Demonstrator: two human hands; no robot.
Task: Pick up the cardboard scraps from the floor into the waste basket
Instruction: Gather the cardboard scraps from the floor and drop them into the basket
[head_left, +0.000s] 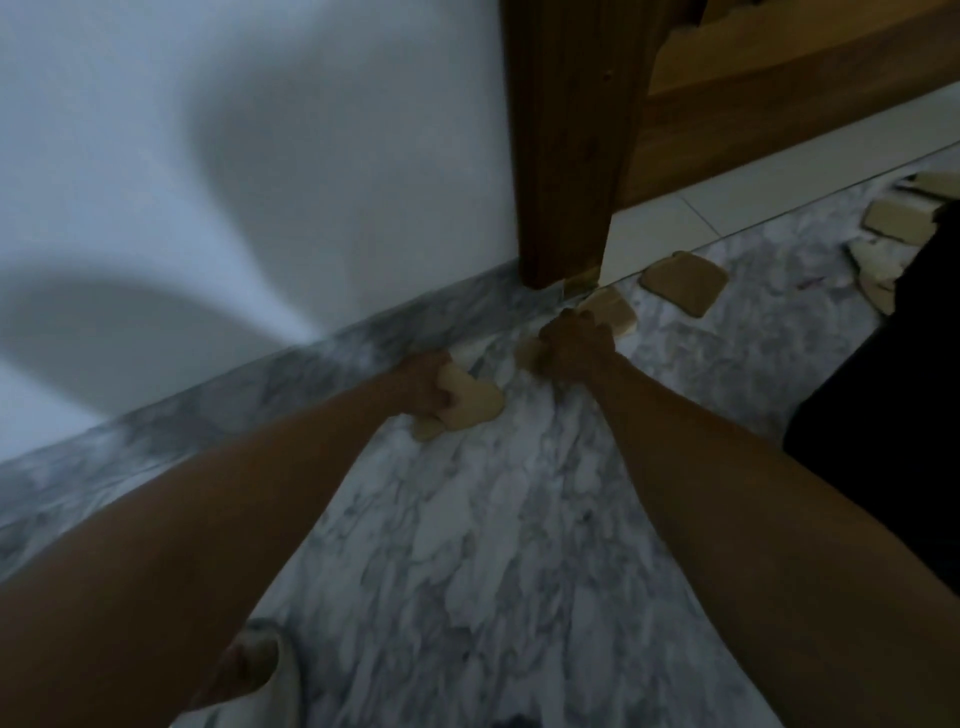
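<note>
**A:** What is the right hand (571, 348) doing?

**B:** It is curling, knuckles up, over two scraps: a small tan piece (527, 354) is showing at its left edge, and a paler rectangular scrap (615, 312) is sticking out beyond the fingers towards the wooden post (566, 156). Whether it is already pinching either one I cannot tell.

**A:** And the left?

**B:** The left hand (426, 389) is gripping a bundle of scraps (467, 408), thumb on top, the pieces fanning out to its right over the marble floor (467, 545).

**A:** Where is the rest lying?

**B:** Outward to the right: a square scrap (683, 283) is lying just beyond the right hand, and further pieces (893, 221) are sitting well apart near the dark clothing (893, 415). I'd judge the right hand nearer to all of them. The waste basket is not showing anywhere.
</note>
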